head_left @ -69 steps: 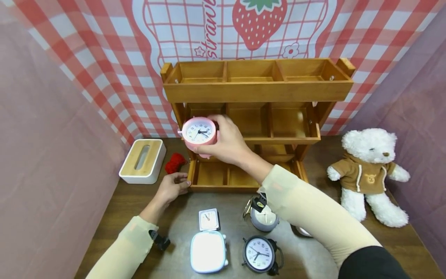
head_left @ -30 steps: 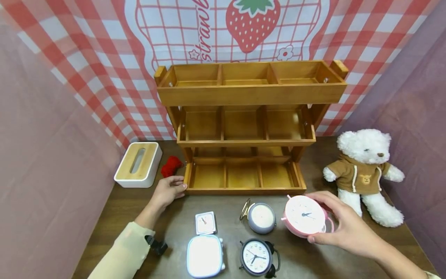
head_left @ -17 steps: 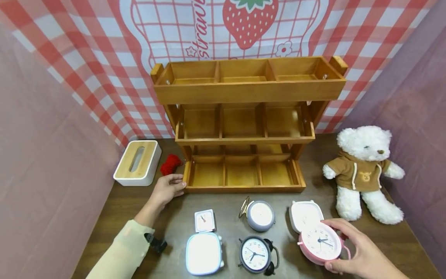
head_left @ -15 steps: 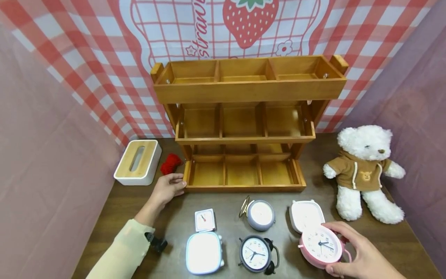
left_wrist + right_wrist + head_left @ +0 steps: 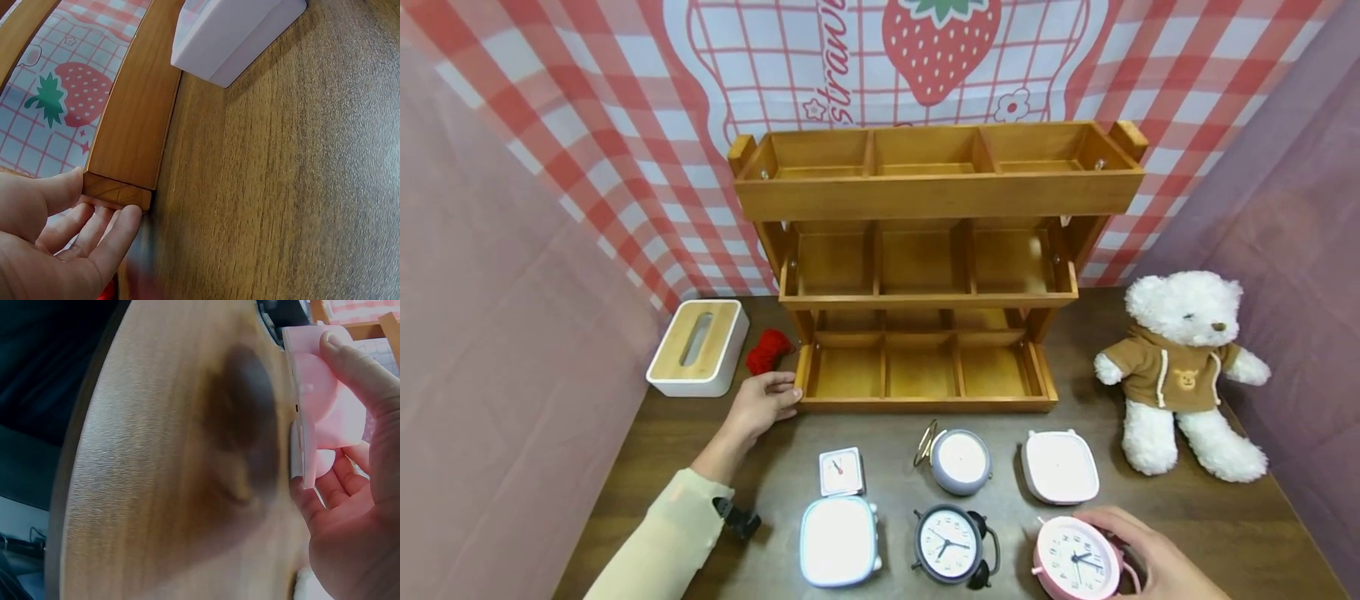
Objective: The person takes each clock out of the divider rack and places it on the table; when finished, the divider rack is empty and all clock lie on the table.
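Observation:
At the lower right of the head view my right hand point(image 5: 1150, 554) grips a round pink alarm clock point(image 5: 1077, 558), its dial facing up. The right wrist view has the thumb on one side of the pink clock point(image 5: 331, 412) and fingers curled under the other. My left hand point(image 5: 763, 408) pinches the front left corner of a brown wooden three-tier shelf point(image 5: 936, 197). Close up in the left wrist view, thumb and fingertips sit on either side of the shelf's wooden end point(image 5: 125, 112). All compartments seen in the shelf hold nothing.
Between the hands lie a small square clock point(image 5: 841, 472), a light-blue-edged clock point(image 5: 838, 542), a grey round clock point(image 5: 961, 462), a black twin-bell clock point(image 5: 949, 544) and a white clock point(image 5: 1060, 467). A tissue box point(image 5: 698, 346), red yarn-like bundle point(image 5: 768, 351) and teddy bear point(image 5: 1183, 375) flank the shelf.
The right hand has carried the pink alarm clock from before the shelf's middle tier to the near right of the table, just below the white clock. The left hand keeps hold of the shelf corner.

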A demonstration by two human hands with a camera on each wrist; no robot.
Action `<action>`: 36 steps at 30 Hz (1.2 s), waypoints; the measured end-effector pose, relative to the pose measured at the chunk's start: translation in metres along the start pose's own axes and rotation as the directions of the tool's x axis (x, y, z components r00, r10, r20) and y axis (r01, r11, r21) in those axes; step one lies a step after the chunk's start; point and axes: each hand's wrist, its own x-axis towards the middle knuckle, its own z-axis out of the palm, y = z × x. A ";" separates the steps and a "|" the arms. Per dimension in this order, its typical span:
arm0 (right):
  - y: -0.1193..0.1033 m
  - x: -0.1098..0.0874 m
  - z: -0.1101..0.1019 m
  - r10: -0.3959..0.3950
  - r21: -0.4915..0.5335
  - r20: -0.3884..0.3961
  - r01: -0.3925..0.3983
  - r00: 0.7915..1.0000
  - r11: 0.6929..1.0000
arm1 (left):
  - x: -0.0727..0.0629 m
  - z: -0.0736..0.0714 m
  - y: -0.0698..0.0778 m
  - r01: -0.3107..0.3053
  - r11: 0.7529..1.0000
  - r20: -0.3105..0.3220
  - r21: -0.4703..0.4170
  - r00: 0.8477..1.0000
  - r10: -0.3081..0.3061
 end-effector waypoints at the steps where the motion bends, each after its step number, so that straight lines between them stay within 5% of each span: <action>1: 0.000 -0.001 0.001 0.024 -0.017 0.007 -0.024 1.000 1.000 | 0.000 0.000 0.000 0.000 1.000 0.001 -0.003 1.000 0.000; 6: 0.001 -0.005 0.004 0.084 -0.072 0.016 -0.083 0.996 0.994 | -0.001 0.001 -0.002 -0.009 1.000 0.007 -0.007 1.000 0.009; 36: 0.007 -0.009 0.007 -0.060 -0.168 0.021 0.063 0.998 0.984 | 0.000 0.003 -0.002 0.001 1.000 -0.002 -0.010 1.000 -0.001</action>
